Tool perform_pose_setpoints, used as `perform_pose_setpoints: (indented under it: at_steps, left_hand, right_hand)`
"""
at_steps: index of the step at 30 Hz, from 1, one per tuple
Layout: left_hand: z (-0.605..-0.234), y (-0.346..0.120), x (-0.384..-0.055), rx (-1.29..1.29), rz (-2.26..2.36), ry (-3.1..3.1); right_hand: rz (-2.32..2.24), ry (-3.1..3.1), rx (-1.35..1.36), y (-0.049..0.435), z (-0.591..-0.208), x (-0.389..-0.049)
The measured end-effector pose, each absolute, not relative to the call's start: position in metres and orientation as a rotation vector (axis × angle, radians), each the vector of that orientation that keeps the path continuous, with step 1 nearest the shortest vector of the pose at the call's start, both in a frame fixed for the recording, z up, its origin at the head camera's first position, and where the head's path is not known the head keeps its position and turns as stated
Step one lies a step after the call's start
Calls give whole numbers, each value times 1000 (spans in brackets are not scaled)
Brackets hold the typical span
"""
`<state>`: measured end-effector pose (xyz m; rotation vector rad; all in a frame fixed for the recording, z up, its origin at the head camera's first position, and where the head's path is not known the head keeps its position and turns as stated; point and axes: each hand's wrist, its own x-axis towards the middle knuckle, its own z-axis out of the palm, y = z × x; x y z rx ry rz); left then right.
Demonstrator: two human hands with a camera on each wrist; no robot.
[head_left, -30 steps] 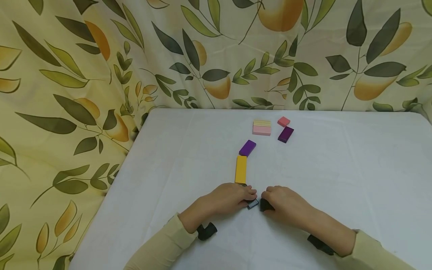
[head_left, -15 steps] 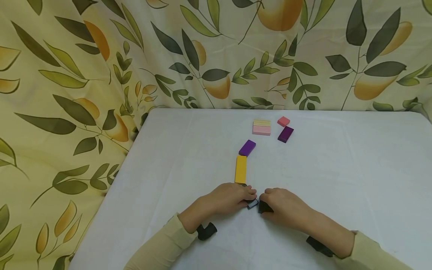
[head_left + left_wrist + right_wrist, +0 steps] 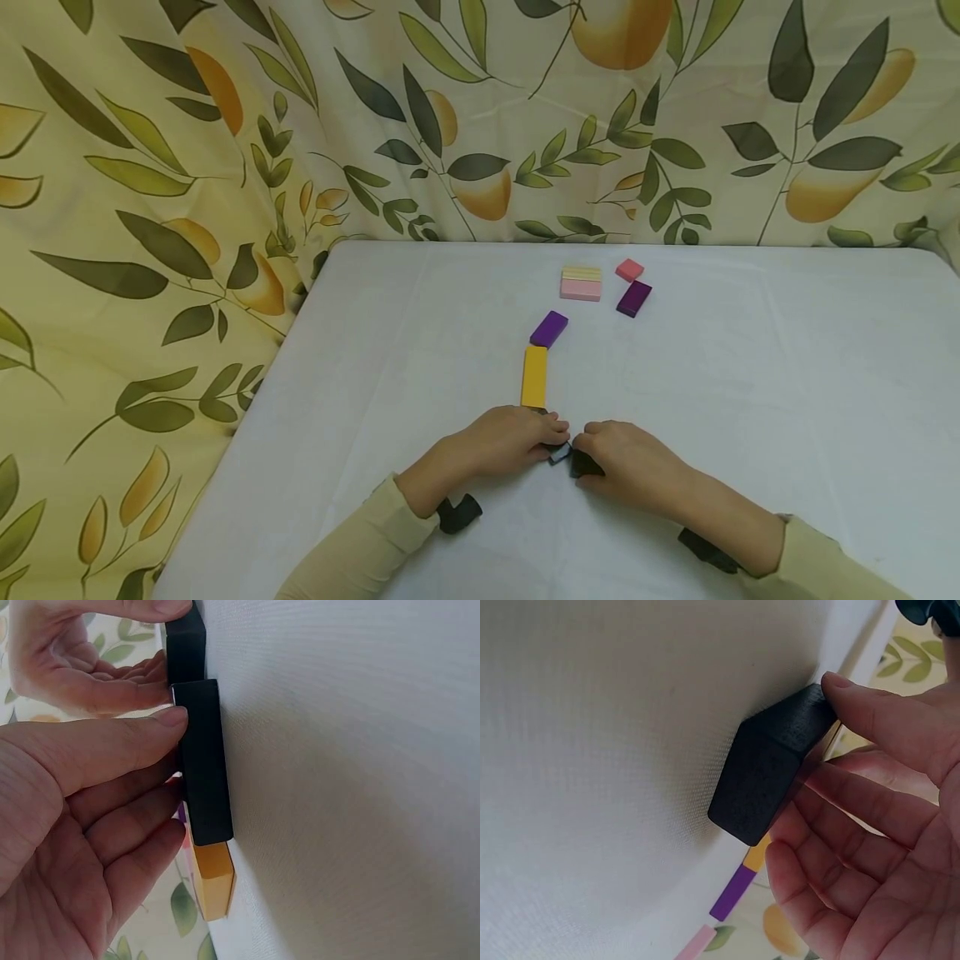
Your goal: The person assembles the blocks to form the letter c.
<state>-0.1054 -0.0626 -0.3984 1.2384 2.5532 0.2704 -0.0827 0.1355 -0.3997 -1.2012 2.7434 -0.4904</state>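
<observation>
In the head view my left hand [image 3: 513, 440] lies over a dark block whose grey-blue end [image 3: 558, 454] shows past the fingers. The left wrist view shows that black block [image 3: 204, 765] upright on its long side, with thumb and fingertips holding it along its upper edge. My right hand [image 3: 633, 458] pinches a second black block [image 3: 585, 463] between thumb and fingers; the right wrist view shows this block [image 3: 757, 780] at the white cloth. The two black blocks meet end to end. A yellow block [image 3: 534, 377] adjoins the far end of the left one.
Beyond the yellow block lies a purple block [image 3: 549, 329]. Farther back are pink [image 3: 581, 289] and cream [image 3: 581, 272] blocks side by side, a coral block [image 3: 629, 270] and a dark purple one [image 3: 634, 298]. A leaf-patterned cloth [image 3: 480, 125] hangs behind the white table [image 3: 750, 375].
My right hand has slid its black block a little left and toward me, closing the small gap to the other black block. My left hand has stayed in place.
</observation>
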Motion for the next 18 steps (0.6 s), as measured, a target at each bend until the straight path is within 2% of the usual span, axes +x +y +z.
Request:
perform_pose_setpoints:
  at_steps: [18]
  left_hand:
    - [-400, -62, -106, 1241, 244, 2564]
  right_hand:
    - [-479, 2765, -1194, 134, -399, -80]
